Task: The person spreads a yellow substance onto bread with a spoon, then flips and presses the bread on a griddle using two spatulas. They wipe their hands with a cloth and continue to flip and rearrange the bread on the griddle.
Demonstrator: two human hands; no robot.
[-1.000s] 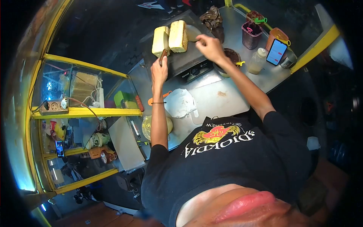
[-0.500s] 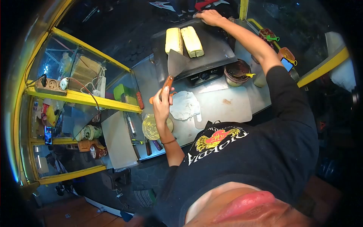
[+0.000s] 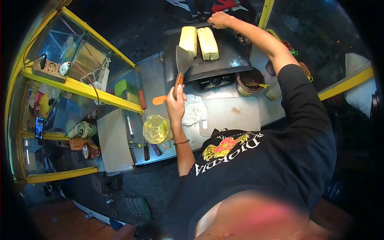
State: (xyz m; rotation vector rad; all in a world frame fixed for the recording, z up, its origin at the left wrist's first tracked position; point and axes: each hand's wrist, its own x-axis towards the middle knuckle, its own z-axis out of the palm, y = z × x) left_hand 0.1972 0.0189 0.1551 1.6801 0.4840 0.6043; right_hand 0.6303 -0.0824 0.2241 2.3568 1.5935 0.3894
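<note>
My left hand (image 3: 177, 101) is closed round the wooden handle of a metal scraper (image 3: 184, 60). The scraper's blade points away from me over the black griddle (image 3: 232, 66), near two pale yellow bread blocks. The left block (image 3: 188, 39) and right block (image 3: 208, 45) lie side by side on the griddle. At the griddle's far edge, my right hand (image 3: 219, 20) has its fingers curled; what they hold, if anything, is hidden. A crumpled white cloth (image 3: 194, 110) lies right of my left wrist, and an orange tool (image 3: 159, 100) lies left of it.
A tub of yellow spread (image 3: 156, 129) stands left of my forearm. Near me lies a white board (image 3: 240, 114). Right of the stove is a dark-filled pot (image 3: 251, 80). Knives, a red-handled tool (image 3: 142, 99) and a yellow-framed glass case (image 3: 84, 90) are at the left.
The view has shifted slightly. The scraper blade is more upright and nearer the left bread block. My right hand remains at the griddle's far edge.
</note>
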